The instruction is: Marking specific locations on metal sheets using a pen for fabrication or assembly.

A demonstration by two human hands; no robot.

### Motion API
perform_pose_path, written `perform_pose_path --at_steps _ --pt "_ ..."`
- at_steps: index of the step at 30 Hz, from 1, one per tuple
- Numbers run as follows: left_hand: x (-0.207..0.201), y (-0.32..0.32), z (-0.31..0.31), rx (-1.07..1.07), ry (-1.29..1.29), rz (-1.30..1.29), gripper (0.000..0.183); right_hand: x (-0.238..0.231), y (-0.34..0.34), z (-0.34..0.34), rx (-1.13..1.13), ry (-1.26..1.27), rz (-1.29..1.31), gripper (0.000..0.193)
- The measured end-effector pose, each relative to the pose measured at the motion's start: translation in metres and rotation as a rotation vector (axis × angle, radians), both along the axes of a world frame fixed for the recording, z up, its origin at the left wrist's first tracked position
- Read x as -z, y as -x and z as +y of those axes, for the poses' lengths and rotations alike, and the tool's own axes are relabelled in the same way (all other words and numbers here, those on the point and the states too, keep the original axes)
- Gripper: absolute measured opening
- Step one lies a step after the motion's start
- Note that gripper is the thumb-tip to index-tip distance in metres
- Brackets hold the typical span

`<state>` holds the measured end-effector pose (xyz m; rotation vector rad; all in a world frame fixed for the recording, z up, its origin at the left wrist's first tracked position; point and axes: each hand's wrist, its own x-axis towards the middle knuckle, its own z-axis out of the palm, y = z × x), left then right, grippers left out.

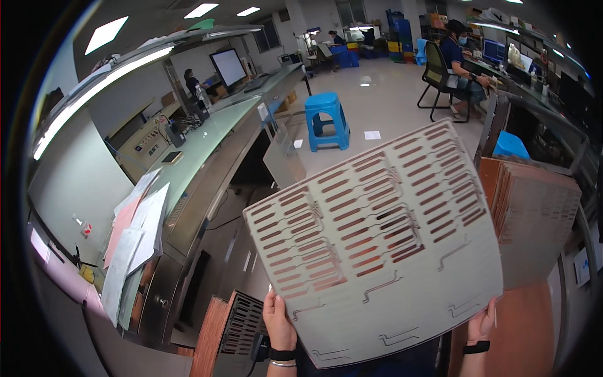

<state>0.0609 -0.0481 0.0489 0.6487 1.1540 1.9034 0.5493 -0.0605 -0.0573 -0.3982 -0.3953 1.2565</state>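
A large thin panel, pale grey-green with copper-coloured slots and fine traces like a circuit board panel point(433, 276), is held up tilted in front of me. My left hand point(279, 322) grips its lower left edge, thumb on the near face and the other fingers out of sight behind. My right hand point(482, 323) closes on the lower right corner in the same way. Black bands circle both wrists. Below my left hand stands a stack of copper-edged panels point(210, 336), the outermost showing a dark slotted pattern. More panels point(534, 213) stand upright in a row at the right.
A long glass-topped bench point(201, 141) runs along the left, carrying papers point(141, 220), a monitor point(228, 67) and a control box point(146, 143). A blue stool point(326, 121) stands on the floor ahead. At the far right a person point(453, 53) sits on a chair point(435, 74) at another bench.
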Motion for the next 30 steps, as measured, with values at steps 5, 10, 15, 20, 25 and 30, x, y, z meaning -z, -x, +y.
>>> perform_pose_path --at_steps 5,10,15,20,25,30 --pt "-0.015 -0.029 0.036 0.374 -0.139 -0.255 0.033 -0.002 -0.059 -0.014 0.272 -0.038 -0.012 0.055" --pt "-0.051 -0.136 0.081 0.831 -0.001 -0.456 0.038 -0.061 -0.103 -0.053 0.580 -0.344 -0.320 0.052" --pt "-0.022 -0.289 0.071 1.263 0.115 -0.584 0.033 -0.034 -0.146 -0.113 0.971 0.020 -0.308 0.052" --pt "0.026 -0.378 0.016 1.440 0.442 -0.624 0.016 0.023 -0.170 -0.171 1.132 0.373 -0.230 0.052" --pt "0.088 -0.425 -0.032 1.472 0.721 -0.607 0.015 0.075 -0.176 -0.216 1.195 0.624 -0.142 0.052" --pt "0.139 -0.437 -0.018 1.528 0.686 -0.570 0.026 0.113 -0.180 -0.220 1.188 0.769 -0.121 0.052"
